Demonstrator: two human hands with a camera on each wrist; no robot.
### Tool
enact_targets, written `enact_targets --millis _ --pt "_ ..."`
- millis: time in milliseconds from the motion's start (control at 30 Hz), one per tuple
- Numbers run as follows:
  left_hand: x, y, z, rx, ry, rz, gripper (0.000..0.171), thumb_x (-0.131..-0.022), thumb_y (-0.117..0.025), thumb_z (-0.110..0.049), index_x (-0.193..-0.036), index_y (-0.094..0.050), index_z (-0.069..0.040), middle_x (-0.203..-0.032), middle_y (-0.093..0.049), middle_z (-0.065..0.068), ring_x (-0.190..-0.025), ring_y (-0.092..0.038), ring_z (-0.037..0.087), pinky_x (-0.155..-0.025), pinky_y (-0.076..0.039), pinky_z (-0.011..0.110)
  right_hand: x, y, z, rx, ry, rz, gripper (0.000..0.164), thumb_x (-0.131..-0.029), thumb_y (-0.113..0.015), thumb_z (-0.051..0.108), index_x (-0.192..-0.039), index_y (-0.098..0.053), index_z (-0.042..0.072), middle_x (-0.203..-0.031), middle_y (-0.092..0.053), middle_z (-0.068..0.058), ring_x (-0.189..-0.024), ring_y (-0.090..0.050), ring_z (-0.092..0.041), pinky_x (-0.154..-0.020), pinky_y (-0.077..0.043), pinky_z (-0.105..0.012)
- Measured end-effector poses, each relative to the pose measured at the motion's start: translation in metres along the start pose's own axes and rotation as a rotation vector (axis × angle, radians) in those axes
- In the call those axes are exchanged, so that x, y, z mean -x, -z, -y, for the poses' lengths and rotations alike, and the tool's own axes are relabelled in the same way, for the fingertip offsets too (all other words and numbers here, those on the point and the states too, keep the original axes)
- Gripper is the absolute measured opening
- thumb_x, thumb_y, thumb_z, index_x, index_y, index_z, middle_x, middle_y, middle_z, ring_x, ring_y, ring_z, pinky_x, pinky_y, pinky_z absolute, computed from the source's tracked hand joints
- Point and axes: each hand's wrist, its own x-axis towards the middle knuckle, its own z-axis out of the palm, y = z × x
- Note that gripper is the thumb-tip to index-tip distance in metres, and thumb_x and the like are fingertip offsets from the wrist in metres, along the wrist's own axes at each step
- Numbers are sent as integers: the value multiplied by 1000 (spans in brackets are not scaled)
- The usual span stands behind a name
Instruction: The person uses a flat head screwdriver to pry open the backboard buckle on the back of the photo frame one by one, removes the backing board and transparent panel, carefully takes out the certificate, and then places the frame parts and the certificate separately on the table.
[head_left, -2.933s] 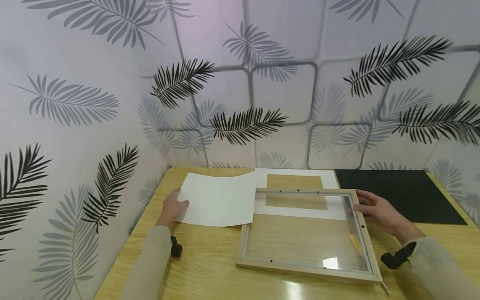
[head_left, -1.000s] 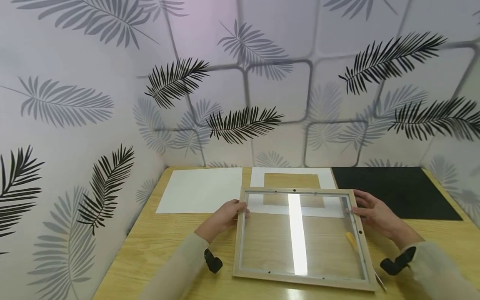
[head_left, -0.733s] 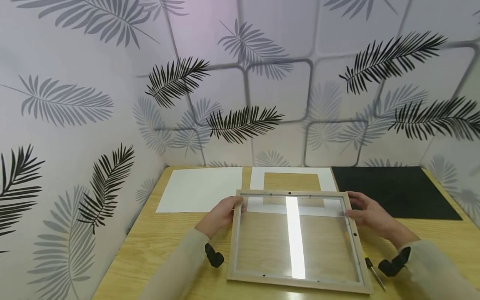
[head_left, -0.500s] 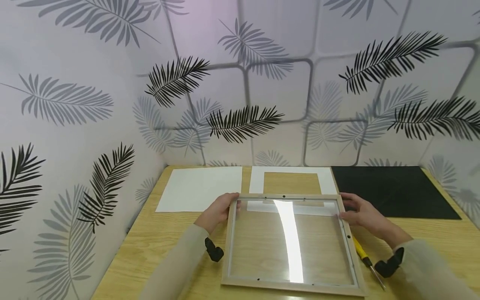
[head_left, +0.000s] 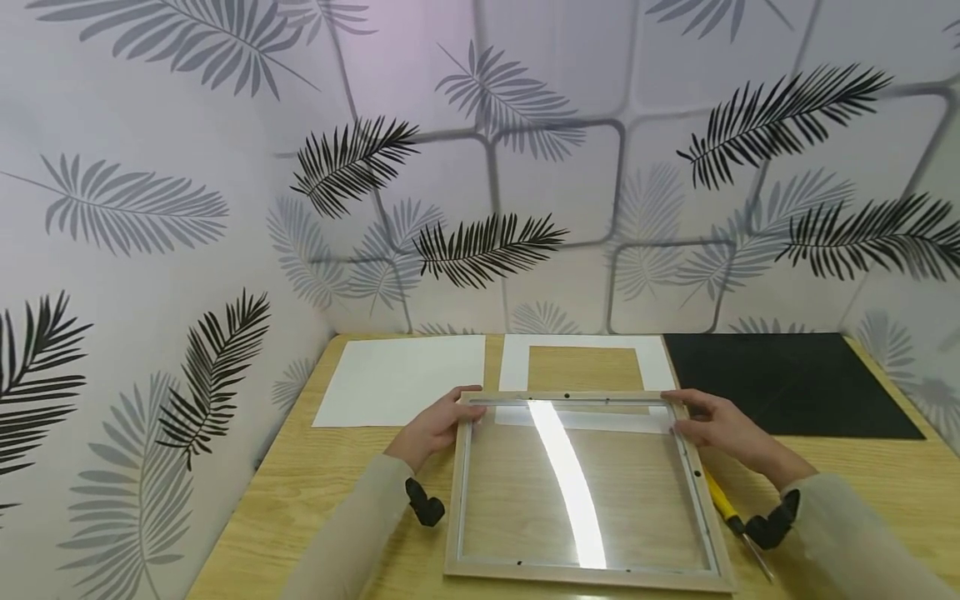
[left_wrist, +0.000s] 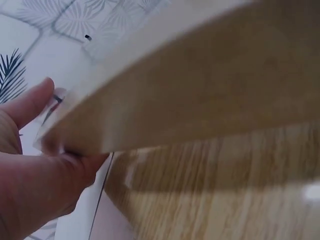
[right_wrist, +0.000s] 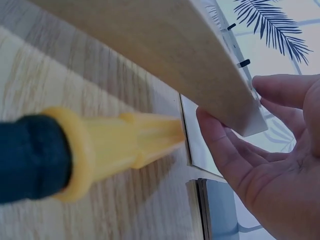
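Note:
Both hands hold a light wooden picture frame (head_left: 456, 500) with a clear glass pane (head_left: 517, 492), which carries a bright reflection. My left hand (head_left: 438, 425) grips its upper left corner. In the left wrist view, the thumb stands at the upper face and the fingers reach under the wood (left_wrist: 150, 90). My right hand (head_left: 727, 429) grips the upper right corner. In the right wrist view, its fingers (right_wrist: 217, 140) lie under the corner and the thumb is at the upper face, near small black tabs (right_wrist: 244, 63). A yellow-handled screwdriver (head_left: 722, 502) lies beside the right rim.
On the wooden table (head_left: 292, 500), a white sheet (head_left: 401, 379) lies back left. A white mat (head_left: 513, 362) with a rectangular cutout lies back centre, partly behind the frame. A black board (head_left: 787, 383) lies back right. Patterned walls (head_left: 450, 167) close off the back and left.
My left hand has laid the white sheet at the back left and taken the frame's left side. The frame has moved left and slightly nearer, leaving the screwdriver uncovered beside it.

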Motion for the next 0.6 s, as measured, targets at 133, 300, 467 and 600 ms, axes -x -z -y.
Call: enact_targets --millis 133,300,467,600 --pt "-1 4 4 -27 -30 12 48 -93 -55 1 -136 -32 0 -109 -46 10 -80 -48 14 -66 -43 24 -3 0 0 18 1 13 56 -91 -64 19 -141 -43 3 -144 -30 -30 -104 -57 -32 -74 -52 -37" --pt "0 3 4 -185 -97 -64 37 -91 -61 -2 -121 -39 -4 -98 -51 12 -77 -52 18 -67 -47 28 -6 0 2 47 12 25 56 -91 -64 17 -141 -42 4 -143 -31 -30 -98 -56 -30 -72 -51 -35" --pt "-1 4 0 -254 -99 -121 47 -88 -65 -5 -129 -42 -2 -107 -53 17 -82 -55 21 -73 -49 32 -9 -1 4 11 -35 5 67 -90 -65 16 -145 -30 0 -143 -26 -33 -109 -51 -40 -78 -52 -40" --pt "-1 3 -4 -159 -63 -109 51 -89 -61 -4 -134 -38 1 -119 -50 21 -95 -55 25 -80 -48 36 -11 0 -1 -185 -168 17 80 -90 -64 15 -147 -11 -8 -140 -25 -37 -111 -49 -37 -90 -47 -45"
